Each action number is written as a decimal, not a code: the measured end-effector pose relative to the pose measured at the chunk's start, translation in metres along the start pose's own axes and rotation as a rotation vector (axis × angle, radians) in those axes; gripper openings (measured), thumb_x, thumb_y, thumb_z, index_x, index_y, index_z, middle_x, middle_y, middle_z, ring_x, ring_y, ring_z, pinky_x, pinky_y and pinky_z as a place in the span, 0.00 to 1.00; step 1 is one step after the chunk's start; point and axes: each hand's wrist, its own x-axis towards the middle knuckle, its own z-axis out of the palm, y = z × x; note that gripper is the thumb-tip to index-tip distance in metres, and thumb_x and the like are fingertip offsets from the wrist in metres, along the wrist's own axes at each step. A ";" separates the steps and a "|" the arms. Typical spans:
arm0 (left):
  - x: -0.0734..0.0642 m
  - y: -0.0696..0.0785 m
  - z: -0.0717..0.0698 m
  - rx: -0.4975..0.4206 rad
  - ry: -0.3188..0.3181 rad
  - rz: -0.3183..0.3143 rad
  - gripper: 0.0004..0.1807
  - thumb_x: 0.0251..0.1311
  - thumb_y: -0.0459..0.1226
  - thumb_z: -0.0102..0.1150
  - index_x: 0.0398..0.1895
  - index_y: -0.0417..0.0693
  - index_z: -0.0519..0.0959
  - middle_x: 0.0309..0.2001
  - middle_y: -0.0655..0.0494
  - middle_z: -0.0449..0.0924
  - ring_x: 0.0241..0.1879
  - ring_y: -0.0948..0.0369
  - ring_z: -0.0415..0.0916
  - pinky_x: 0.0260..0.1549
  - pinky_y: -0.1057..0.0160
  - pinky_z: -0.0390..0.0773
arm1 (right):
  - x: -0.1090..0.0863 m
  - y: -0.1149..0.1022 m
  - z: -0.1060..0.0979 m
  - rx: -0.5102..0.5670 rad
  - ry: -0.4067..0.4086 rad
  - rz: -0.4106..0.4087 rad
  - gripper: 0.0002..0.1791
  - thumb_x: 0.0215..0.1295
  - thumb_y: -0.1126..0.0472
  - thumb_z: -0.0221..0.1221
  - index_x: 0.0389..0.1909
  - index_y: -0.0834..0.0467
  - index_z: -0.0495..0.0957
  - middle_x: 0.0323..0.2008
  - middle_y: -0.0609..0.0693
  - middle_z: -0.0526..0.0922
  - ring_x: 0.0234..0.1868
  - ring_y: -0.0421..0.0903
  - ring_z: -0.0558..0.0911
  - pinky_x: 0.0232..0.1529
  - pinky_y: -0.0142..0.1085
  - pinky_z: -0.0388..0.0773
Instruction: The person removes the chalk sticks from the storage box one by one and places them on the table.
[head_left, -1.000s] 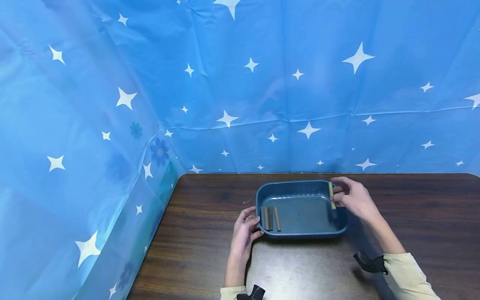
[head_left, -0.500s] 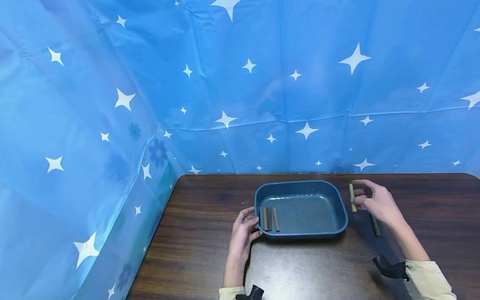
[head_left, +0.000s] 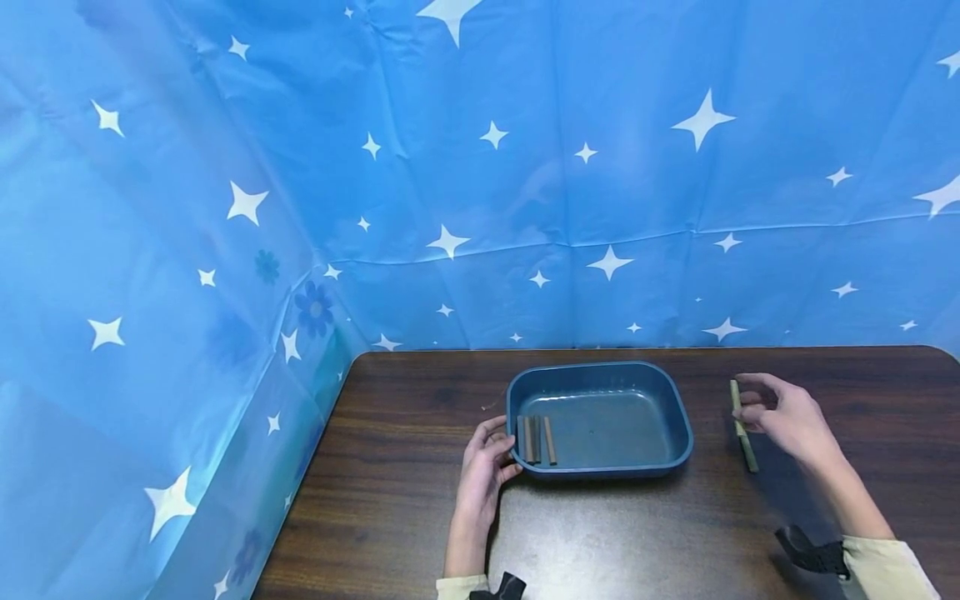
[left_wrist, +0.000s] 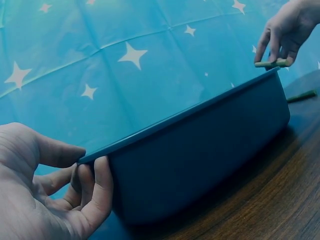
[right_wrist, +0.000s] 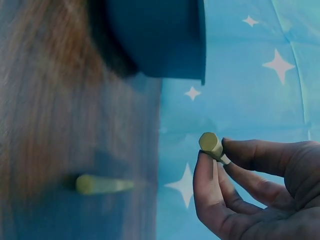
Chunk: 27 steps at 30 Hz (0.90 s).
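Note:
My left hand [head_left: 483, 467] holds the left rim of a dark blue plastic bin [head_left: 600, 472], thumb on top and fingers curled beneath, as the left wrist view shows. To the bin's right, my right hand [head_left: 795, 425] pinches a short yellow-green stick [right_wrist: 211, 144] with a six-sided end between thumb and fingers, above the table. Below it on the tabletop lies a second green stick [head_left: 748, 455], whose far part the held one overlaps in the head view. Inside the bin, along its left wall, several thin brown and grey sticks [head_left: 550, 442] lie side by side.
The dark wood-grain table [head_left: 390, 500] runs back to a blue sheet [head_left: 525, 208] with white stars, which also hangs along the left side. Black straps [head_left: 813, 552] circle both wrists.
My right hand has carried the yellow-green stick rightward, from over the bin's right wall to above the green stick on the table. The left hand keeps its hold on the rim.

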 end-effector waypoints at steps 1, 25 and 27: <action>0.000 0.000 0.000 0.000 0.000 0.002 0.23 0.66 0.29 0.56 0.64 0.33 0.70 0.42 0.50 0.77 0.34 0.61 0.76 0.28 0.68 0.79 | -0.001 0.002 0.000 -0.005 0.004 0.004 0.30 0.71 0.68 0.58 0.70 0.75 0.64 0.52 0.75 0.80 0.37 0.49 0.86 0.36 0.45 0.85; -0.001 0.001 0.001 0.025 0.010 0.002 0.23 0.67 0.29 0.56 0.65 0.34 0.70 0.43 0.49 0.77 0.36 0.61 0.77 0.30 0.67 0.79 | -0.005 0.054 0.000 -0.118 -0.036 0.063 0.22 0.68 0.72 0.59 0.58 0.81 0.70 0.36 0.67 0.84 0.28 0.47 0.82 0.28 0.41 0.77; -0.001 0.001 0.001 0.025 0.008 0.002 0.23 0.67 0.29 0.56 0.65 0.34 0.70 0.43 0.49 0.77 0.36 0.61 0.77 0.30 0.67 0.79 | -0.004 0.055 0.001 -0.121 -0.040 0.062 0.22 0.67 0.72 0.60 0.58 0.81 0.71 0.35 0.66 0.84 0.29 0.47 0.82 0.28 0.41 0.77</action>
